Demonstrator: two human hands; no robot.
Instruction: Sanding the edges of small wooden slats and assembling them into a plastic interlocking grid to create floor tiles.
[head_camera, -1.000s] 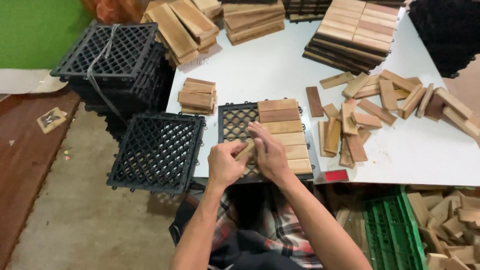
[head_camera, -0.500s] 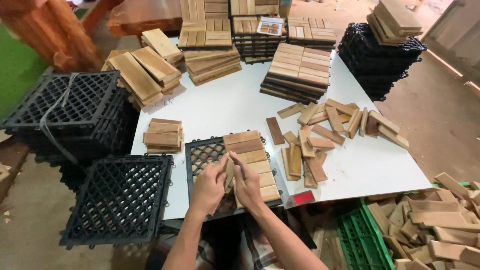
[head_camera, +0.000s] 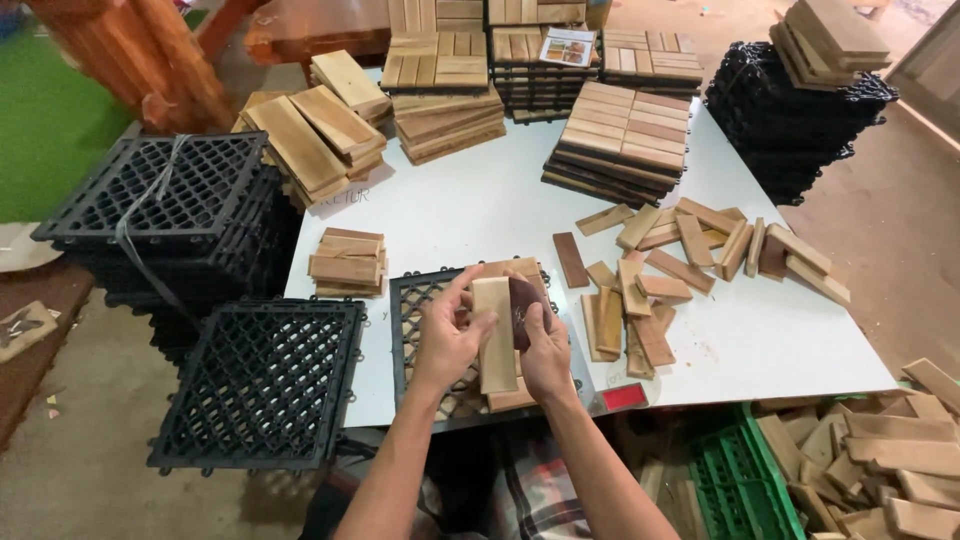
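Observation:
My left hand (head_camera: 447, 338) holds a pale wooden slat (head_camera: 494, 333) upright above a black plastic grid tile (head_camera: 420, 300) at the table's near edge. My right hand (head_camera: 545, 350) presses a dark brown block (head_camera: 524, 305) against the slat's right side. Several slats lie fitted on the right part of the grid tile, mostly hidden behind my hands.
Loose slats (head_camera: 680, 260) lie scattered right of the tile, a small slat stack (head_camera: 347, 262) to its left. Finished wood tiles (head_camera: 620, 140) and plank piles stand at the back. Black grid stacks (head_camera: 180, 210) sit left, one grid (head_camera: 260, 380) lower. A green crate (head_camera: 740, 480) is underneath.
The slat has been lifted off the grid tile and stood upright between both hands. The camera has tilted up, showing more of the table's far side.

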